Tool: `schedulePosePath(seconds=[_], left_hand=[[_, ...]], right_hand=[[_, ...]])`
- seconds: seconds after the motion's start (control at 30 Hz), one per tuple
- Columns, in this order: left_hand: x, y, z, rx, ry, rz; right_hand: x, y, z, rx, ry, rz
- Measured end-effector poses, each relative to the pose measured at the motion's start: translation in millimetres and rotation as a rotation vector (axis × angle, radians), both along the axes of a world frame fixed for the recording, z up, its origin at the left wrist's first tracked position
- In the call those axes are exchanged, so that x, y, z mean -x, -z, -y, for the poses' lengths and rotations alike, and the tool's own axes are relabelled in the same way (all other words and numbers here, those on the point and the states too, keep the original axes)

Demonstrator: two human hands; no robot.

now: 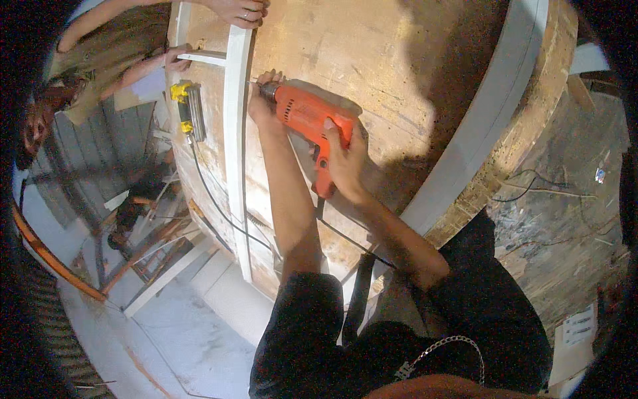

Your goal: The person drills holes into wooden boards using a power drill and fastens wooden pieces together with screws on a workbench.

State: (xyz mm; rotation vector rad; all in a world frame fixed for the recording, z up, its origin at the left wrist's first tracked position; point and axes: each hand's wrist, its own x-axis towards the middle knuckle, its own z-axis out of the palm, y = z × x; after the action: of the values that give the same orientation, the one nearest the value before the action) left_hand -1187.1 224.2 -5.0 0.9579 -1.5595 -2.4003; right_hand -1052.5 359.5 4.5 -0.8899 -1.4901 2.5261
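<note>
My right hand is wrapped round the handle of an orange power drill, which lies sideways over the wooden work table. The drill's dark chuck points left at a long white wooden strip. My left hand is at the chuck, beside the strip. Its fingers look bent, partly hidden by the chuck, and what they hold cannot be made out. A short white crosspiece meets the strip farther up. Another person's hand rests at the strip's far end, and their other hand touches the crosspiece.
A yellow and black work light with a dark cable lies left of the strip. The drill's cord runs down past my right forearm. A wide curved pale board stands on the right. Scrap wood lies in a heap at left.
</note>
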Motion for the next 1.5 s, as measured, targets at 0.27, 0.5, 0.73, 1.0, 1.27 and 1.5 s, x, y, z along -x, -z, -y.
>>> schedulePosePath(seconds=[0.27, 0.5, 0.73, 1.0, 1.27, 1.5], left_hand=[[4, -3, 6, -0.053, -0.121, -0.091], [-7, -7, 7, 0.023, -0.118, -0.154], [14, -9, 14, -0.175, -0.009, -0.226], [23, 13, 25, -0.01, 0.168, -0.24], [25, 13, 38, 0.026, 0.362, -0.299], [19, 5, 48, 0.198, 0.25, -0.224]], right_hand=[[2, -11, -2, 0.163, -0.101, 0.097], [-5, -4, 1, 0.043, -0.153, 0.128], [9, -14, 7, 0.228, -0.08, 0.07], [22, -12, -8, 0.338, -0.065, 0.118], [23, -7, -7, 0.296, -0.055, 0.159], [25, -4, -5, 0.403, -0.029, 0.061]])
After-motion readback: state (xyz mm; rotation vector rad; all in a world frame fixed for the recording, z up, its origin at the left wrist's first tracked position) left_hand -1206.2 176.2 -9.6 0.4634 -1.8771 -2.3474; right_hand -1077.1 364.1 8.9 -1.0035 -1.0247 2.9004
